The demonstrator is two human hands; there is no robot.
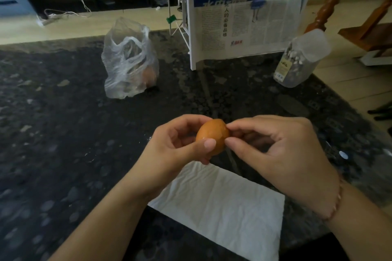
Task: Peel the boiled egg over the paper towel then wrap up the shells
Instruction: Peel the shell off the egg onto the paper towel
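Note:
A brown boiled egg [212, 135] is held above the far edge of a white paper towel [222, 207] that lies flat on the dark stone counter. My left hand [176, 146] grips the egg from the left, thumb across its front. My right hand [282, 152] pinches the egg's right end between thumb and forefinger. The shell looks whole on the side I see, with faint cracks near the right end. No shell pieces show on the towel.
A clear plastic bag [129, 63] with brown eggs inside stands at the back left of the counter [63, 133]. A white rack with newspapers [244, 25] stands behind. A clear jar [301, 59] sits back right near the counter's edge.

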